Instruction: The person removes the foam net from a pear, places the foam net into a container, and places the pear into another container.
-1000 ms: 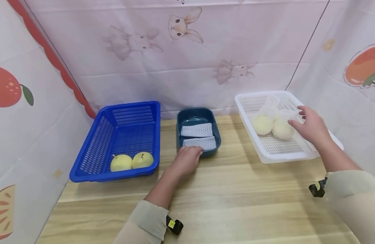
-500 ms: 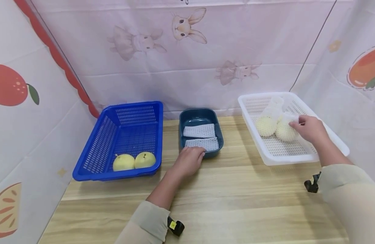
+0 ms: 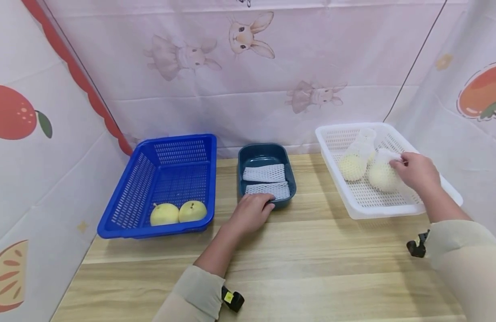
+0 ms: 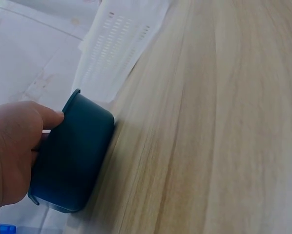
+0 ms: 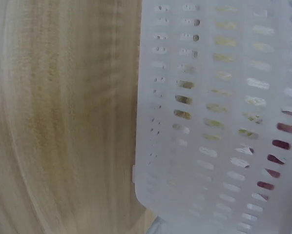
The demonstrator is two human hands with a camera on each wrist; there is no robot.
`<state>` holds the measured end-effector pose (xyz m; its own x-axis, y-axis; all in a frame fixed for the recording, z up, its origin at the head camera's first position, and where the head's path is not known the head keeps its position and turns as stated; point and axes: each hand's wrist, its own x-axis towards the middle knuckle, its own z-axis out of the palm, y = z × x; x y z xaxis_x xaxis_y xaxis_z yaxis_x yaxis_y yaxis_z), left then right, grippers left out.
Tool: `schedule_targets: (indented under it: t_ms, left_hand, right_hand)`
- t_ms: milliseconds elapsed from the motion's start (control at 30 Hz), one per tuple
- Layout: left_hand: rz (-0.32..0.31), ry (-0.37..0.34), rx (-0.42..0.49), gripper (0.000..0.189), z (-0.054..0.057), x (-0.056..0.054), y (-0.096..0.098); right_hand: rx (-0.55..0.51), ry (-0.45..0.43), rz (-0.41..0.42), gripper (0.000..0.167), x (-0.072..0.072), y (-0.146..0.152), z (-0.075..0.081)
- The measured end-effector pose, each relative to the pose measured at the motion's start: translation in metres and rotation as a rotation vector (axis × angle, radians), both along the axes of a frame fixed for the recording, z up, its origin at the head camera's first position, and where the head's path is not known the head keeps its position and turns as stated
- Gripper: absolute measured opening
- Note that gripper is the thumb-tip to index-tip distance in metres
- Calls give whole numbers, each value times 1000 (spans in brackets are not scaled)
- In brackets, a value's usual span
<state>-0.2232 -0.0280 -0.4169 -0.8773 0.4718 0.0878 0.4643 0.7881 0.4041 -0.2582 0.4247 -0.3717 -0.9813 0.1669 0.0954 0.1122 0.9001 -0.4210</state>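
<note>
My left hand (image 3: pixel 251 213) grips the near rim of a dark teal box (image 3: pixel 261 159), thumb on the rim in the left wrist view. Two white foam net sleeves (image 3: pixel 264 172) lie flat inside the box. On the right, my right hand (image 3: pixel 419 172) reaches over a white slotted basket (image 3: pixel 386 209). Its thumb and fingers pinch the gathered top of a foam net sleeve around a pale yellow pear (image 3: pixel 382 178). Beside that pear sits another netted pear (image 3: pixel 352 168). The right wrist view catches the basket's slotted wall (image 5: pixel 204 165), which hides the right hand.
A blue slotted basket (image 3: pixel 179 179) stands at the left, with two bare yellow pears (image 3: pixel 164 214) at its near end. All three containers rest on a wood-grain table (image 3: pixel 304 268). Printed cloth (image 3: pixel 215 80) hangs behind and along both sides.
My right hand's spread fingers have closed on the top of the foam net. The netted pear has shifted slightly right, away from the other one. The left hand keeps its hold.
</note>
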Motion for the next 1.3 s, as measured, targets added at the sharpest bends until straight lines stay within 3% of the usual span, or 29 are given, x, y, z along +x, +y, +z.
schedule_targets:
  t_ms: [167, 467, 600, 767, 867, 967, 1133, 1300]
  left_hand:
    - [7, -32, 43, 32, 1, 1, 0]
    - [25, -102, 125, 38, 7, 3, 1]
    - [22, -102, 161, 39, 10, 6, 1]
    - [18, -87, 223, 39, 14, 9, 1]
    - [18, -79, 249, 39, 17, 13, 0]
    - [26, -76, 289, 39, 22, 19, -3]
    - [6, -58, 352, 41, 27, 27, -8]
    - [-46, -64, 372, 50, 29, 35, -13]
  right_hand:
    - [17, 49, 6, 50, 8, -1, 12]
    - [8, 222, 51, 45, 23, -17, 46]
    - [13, 342, 127, 35, 35, -41, 65]
    - [0, 500, 295, 18, 48, -83, 80]
    - [-3, 531, 389, 13, 55, -111, 78]
    - [-42, 507, 481, 8, 61, -138, 69]
    - [-136, 424, 625, 4, 67, -179, 43]
    - [-234, 329, 682, 7, 72, -209, 15]
